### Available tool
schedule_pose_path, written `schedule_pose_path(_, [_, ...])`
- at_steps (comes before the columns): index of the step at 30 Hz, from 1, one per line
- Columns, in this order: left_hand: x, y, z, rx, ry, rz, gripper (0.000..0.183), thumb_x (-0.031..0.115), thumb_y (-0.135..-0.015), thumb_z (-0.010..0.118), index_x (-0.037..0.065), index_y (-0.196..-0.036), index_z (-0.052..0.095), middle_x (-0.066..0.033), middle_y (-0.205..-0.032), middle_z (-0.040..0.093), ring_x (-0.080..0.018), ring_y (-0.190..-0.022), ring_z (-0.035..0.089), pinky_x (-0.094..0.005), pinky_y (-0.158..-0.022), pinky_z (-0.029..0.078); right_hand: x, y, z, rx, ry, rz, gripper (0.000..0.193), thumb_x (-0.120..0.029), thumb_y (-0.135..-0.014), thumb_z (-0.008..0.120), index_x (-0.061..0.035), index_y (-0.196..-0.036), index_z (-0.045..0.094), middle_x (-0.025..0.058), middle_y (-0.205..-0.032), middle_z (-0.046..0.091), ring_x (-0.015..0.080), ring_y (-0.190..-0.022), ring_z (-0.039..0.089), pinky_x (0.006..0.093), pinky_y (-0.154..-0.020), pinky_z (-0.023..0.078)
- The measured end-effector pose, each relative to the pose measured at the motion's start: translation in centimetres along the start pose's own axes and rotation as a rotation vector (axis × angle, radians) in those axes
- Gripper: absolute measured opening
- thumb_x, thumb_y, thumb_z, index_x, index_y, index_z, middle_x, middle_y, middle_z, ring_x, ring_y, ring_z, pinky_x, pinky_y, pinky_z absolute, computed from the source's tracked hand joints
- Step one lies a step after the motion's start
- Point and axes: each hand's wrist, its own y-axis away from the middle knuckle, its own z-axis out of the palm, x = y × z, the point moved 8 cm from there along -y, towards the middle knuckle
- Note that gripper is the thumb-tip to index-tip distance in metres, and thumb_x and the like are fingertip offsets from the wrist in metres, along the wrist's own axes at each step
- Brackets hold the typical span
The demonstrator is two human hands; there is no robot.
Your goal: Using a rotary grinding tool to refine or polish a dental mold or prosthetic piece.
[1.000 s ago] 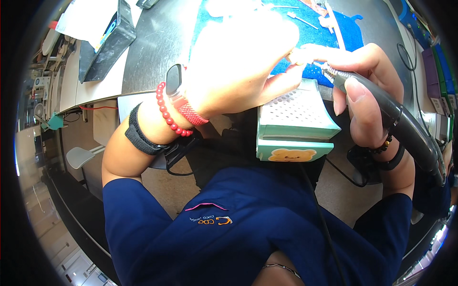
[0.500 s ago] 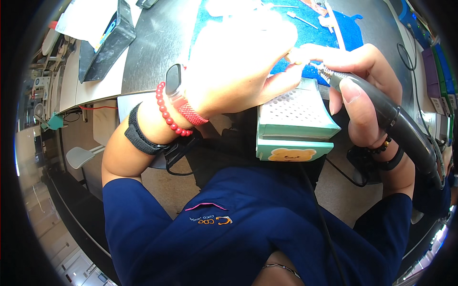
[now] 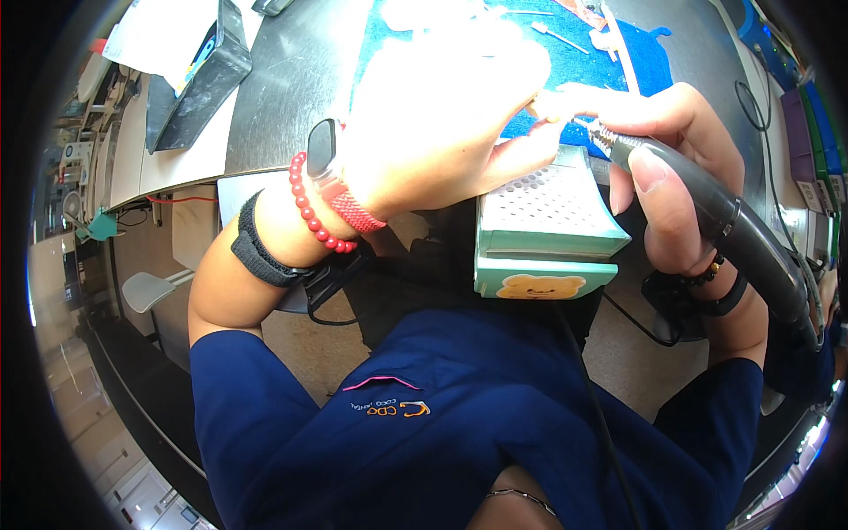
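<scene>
My right hand [image 3: 680, 146] is wrapped around a black rotary handpiece [image 3: 749, 234], thumb along its near side. The tool's ribbed metal nose and thin tip point left toward the fingertips of my left hand [image 3: 459, 119]. Strong light washes out much of that hand. Its thumb and index finger are pinched together around something small and pale that I cannot make out. The fingers of both hands meet or nearly meet at the tip. Below them stands a mint-green box [image 3: 556, 243] with a pale perforated top and a bear picture on its front.
A blue mat [image 3: 649, 75] on the dark bench carries slim tools, including a small brush-like one [image 3: 559, 37]. At the far left stands a dark open box [image 3: 199, 88] with papers. Cables run on the right, near coloured bins [image 3: 799, 132]. A grey stool [image 3: 150, 290] is at left.
The fingertips of both hands and the handpiece's tip have shifted very slightly. Both grips look the same, and the box has not moved.
</scene>
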Motion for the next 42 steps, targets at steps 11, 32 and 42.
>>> schedule_pose_path(11, [0.7,-0.7,0.1,-0.048,-0.011,0.016,0.029,0.028,-0.072,0.076,0.007,-0.085,0.061,-0.0074,-0.066,0.055,-0.0246,-0.058,0.057,-0.032,-0.055,0.047,0.4,0.1,0.1,0.001,-0.051,0.014,0.03,-0.021,-0.085,0.046,0.0022,-0.103,0.051,0.0036,-0.068,0.055,0.0046,-0.064,0.05,0.0205,-0.066,0.042])
schedule_pose_path(32, [0.1,-0.4,0.8,-0.185,-0.054,-0.06,0.03,0.032,-0.074,0.075,0.009,-0.085,0.06,-0.0058,-0.066,0.055,-0.0234,-0.06,0.057,-0.0326,-0.057,0.047,-0.1,-0.1,0.0,0.017,0.0,0.026,0.029,-0.022,-0.086,0.046,0.0016,-0.102,0.051,0.0028,-0.067,0.053,0.0043,-0.058,0.047,0.0201,-0.06,0.038])
schedule_pose_path(42, [0.6,-0.4,0.1,-0.052,-0.013,0.05,0.031,0.03,-0.072,0.077,0.008,-0.088,0.063,-0.0048,-0.066,0.056,-0.0236,-0.061,0.058,-0.0316,-0.058,0.047,-0.3,-0.1,-0.2,0.048,-0.047,-0.035,0.031,-0.026,-0.087,0.049,0.0018,-0.101,0.051,0.0035,-0.069,0.053,0.0045,-0.057,0.047,0.019,-0.059,0.036])
